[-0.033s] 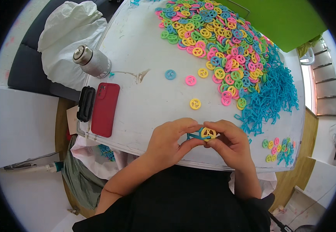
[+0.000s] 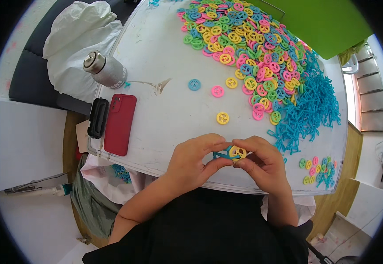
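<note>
Close to the table's front edge, my two hands meet over a small plastic piece. My left hand (image 2: 196, 159) is closed, thumb and fingers gripping a blue forked plastic part (image 2: 220, 155). A yellow spoked toy wheel (image 2: 238, 152) is pinched between the thumb and fingers of my right hand (image 2: 262, 162). The wheel stands on edge against the end of the forked part; a blue rounded edge shows beside it, and whether the pieces are joined I cannot tell. Beyond my hands lie a loose yellow wheel (image 2: 222, 118), a pink wheel (image 2: 217, 91) and a blue wheel (image 2: 194, 84).
A large heap of coloured wheels (image 2: 244, 39) spreads over the far side, bordered on the right by blue forked parts (image 2: 308, 112). Small wheels and blue parts (image 2: 317, 169) lie at the near right corner. Along the left edge are a red phone (image 2: 120, 125), black case (image 2: 98, 118) and metal bottle (image 2: 110, 72).
</note>
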The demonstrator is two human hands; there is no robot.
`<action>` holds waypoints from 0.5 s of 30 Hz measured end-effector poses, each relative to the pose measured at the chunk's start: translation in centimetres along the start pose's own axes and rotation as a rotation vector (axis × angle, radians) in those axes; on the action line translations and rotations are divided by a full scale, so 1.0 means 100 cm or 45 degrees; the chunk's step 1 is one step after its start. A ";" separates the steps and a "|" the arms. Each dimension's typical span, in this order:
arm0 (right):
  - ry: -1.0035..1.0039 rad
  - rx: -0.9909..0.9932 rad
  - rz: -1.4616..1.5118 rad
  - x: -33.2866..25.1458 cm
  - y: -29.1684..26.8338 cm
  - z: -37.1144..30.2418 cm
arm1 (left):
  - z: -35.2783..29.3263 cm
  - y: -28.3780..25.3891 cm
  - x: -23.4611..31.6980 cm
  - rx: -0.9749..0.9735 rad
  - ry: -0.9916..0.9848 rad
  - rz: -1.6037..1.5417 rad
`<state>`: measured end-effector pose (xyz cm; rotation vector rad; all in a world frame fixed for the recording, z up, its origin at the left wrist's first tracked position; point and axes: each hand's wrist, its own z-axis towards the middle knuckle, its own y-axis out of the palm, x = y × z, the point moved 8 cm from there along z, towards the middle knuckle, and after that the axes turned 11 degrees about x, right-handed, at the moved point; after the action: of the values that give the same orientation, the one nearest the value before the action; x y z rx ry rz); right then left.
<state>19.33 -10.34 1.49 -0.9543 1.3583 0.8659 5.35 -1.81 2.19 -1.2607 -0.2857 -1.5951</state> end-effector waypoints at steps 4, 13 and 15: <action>-0.176 -0.037 -0.357 -0.009 -0.002 0.001 | -0.006 0.002 -0.006 0.004 -0.109 0.034; -0.352 0.029 -0.637 -0.017 0.005 -0.001 | -0.015 0.008 -0.002 0.101 -0.024 0.178; -0.321 0.025 -0.650 -0.013 0.005 -0.001 | -0.012 0.008 0.000 0.004 -0.055 0.162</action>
<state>18.81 -10.22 2.78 -1.0725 0.8495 0.5561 5.34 -3.01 1.40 -1.2869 -0.2301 -1.4600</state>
